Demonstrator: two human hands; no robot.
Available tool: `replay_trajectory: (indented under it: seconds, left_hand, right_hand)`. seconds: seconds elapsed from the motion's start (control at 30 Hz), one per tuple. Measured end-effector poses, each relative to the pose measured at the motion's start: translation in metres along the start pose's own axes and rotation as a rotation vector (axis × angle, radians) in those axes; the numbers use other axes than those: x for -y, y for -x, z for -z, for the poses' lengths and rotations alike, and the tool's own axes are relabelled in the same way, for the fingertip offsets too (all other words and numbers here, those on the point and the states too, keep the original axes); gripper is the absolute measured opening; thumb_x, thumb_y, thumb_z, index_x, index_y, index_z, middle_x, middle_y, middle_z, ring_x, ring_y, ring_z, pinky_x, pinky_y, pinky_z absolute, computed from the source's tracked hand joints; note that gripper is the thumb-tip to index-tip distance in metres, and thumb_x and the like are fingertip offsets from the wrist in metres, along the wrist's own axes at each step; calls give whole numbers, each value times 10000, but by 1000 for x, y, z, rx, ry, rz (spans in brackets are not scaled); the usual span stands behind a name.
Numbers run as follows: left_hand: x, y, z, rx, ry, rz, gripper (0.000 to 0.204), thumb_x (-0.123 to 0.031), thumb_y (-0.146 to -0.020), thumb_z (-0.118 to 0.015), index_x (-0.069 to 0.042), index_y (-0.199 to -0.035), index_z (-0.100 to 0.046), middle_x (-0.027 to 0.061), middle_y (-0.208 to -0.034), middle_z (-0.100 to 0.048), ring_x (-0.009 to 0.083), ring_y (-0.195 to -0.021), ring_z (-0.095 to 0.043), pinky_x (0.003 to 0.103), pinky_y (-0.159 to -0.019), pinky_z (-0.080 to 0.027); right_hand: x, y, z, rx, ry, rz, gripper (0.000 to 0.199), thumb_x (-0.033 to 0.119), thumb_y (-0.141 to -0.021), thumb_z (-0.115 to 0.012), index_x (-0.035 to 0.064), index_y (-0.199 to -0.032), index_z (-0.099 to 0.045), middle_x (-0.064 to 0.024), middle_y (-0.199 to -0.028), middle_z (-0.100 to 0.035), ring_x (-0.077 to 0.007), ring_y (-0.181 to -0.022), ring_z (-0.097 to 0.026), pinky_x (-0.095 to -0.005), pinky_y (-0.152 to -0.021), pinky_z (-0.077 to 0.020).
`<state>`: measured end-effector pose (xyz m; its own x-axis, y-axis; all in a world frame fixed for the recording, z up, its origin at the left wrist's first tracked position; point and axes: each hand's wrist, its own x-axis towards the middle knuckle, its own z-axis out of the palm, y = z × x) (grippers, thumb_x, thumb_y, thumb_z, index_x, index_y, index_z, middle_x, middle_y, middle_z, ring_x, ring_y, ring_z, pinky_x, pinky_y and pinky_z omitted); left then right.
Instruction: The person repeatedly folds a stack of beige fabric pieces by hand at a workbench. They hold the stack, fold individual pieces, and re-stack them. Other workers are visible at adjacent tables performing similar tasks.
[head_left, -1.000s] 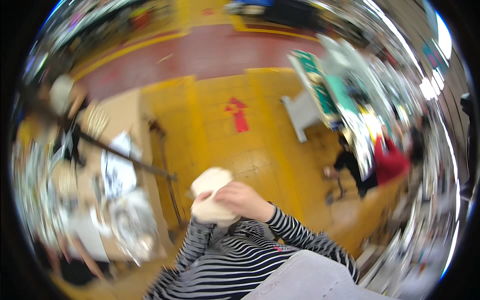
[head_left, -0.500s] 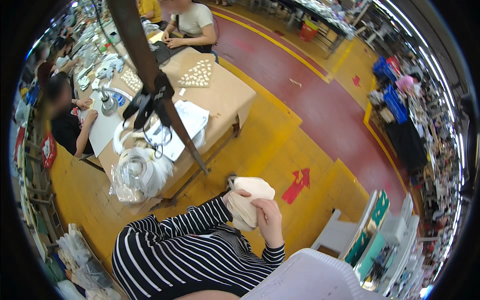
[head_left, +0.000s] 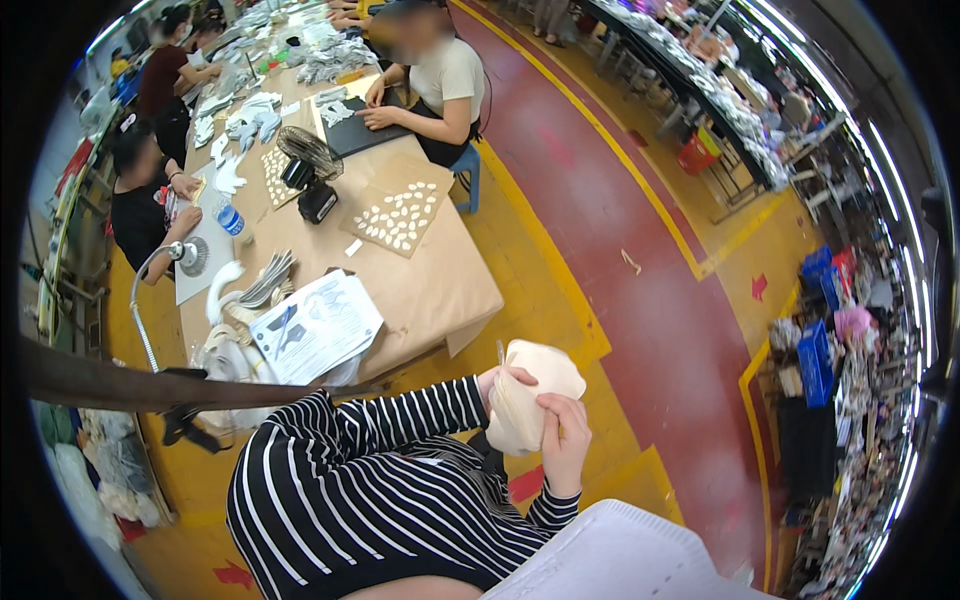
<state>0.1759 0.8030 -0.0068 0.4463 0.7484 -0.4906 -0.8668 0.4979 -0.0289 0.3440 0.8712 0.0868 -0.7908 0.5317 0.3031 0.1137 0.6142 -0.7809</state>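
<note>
A stack of thin, cream cut pieces (head_left: 548,367) with rounded edges is held up in front of my striped sleeves, above the floor. My left hand (head_left: 496,383) grips its left side, thumb on the top piece and the other fingers hidden behind. On the lower right edge, my right hand (head_left: 567,437) is closed with its fingertips pressed on the stack. The layers fan slightly apart along the left and lower side. I cannot tell whether they are cloth or thin leather.
To the left stands a paper-covered table (head_left: 440,300) bearing printed sheets (head_left: 318,328), a lamp (head_left: 192,257), a small black fan (head_left: 314,190) and a board of small cream pieces (head_left: 397,217). A dark bar (head_left: 130,380) crosses at lower left. Two people work at the table's sides.
The view has shifted, bringing more of the table and aisle into sight; the dark bar now lies low at left. Both hands keep hold of the stack, which appears slightly higher and further right.
</note>
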Motion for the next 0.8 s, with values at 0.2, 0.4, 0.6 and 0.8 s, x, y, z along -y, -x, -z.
replay_trajectory:
  seconds: [0.2, 0.4, 0.6, 0.8]
  left_hand:
    - [-67, -60, -21, 24, 154, -183, 533, -233, -887, -531, 25, -1332, -390, 237, -1279, -509, 375, -1163, -519, 515, -1010, -406]
    - [-122, -74, -52, 54, 327, -748, 314, -175, -793, -607, -29, -1040, -480, 155, -1003, -540, 276, -903, -517, 426, -788, -399]
    - [-208, -58, -59, 92, 417, -1290, 128, -118, -700, -683, -82, -747, -569, 72, -726, -571, 176, -643, -515, 338, -565, -391]
    - [-272, -50, 2, -2, 485, -1503, 645, -242, -895, -519, 34, -1449, -339, 260, -1387, -487, 408, -1263, -507, 541, -1088, -408]
  right_hand:
    - [-99, -108, 29, 261, -46, 105, 163, -6, -896, -536, 13, -977, -676, -146, -983, -683, -327, -957, -624, -378, -881, -479]
    - [-143, -248, 35, 646, -290, 193, 153, -10, -889, -555, 17, -979, -677, -119, -978, -689, -299, -937, -631, -356, -838, -496]
    - [-154, -369, -27, 911, -281, 559, 142, -9, -867, -587, 25, -972, -677, -113, -967, -687, -295, -918, -633, -369, -832, -503]
    - [-120, -461, -93, 954, -256, 728, 140, 2, -838, -594, 45, -956, -656, -99, -954, -670, -297, -931, -617, -392, -835, -500]
